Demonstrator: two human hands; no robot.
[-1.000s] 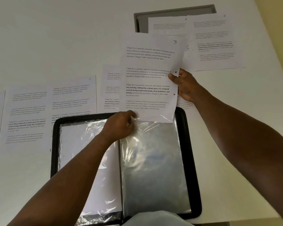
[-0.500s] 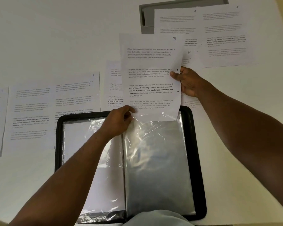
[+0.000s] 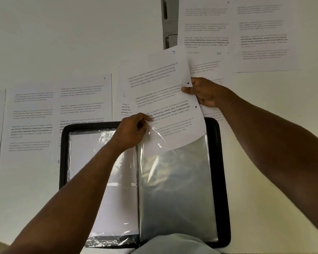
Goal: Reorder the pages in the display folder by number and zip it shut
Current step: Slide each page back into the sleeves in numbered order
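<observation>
The right hand (image 3: 207, 92) pinched limp page 3 (image 3: 163, 99) at its edge; the left hand (image 3: 130, 131) pinched the slippery sleeve (image 3: 174, 180) mouth.

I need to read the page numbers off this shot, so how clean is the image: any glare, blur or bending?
Head view: text on the held page 3 is soft; the numbers 3 and 10 read, others faint. Glare streaks the plastic sleeve of the folder. The wide-angle lens bends the page edges at left. Light is even, shadows weak.
</observation>
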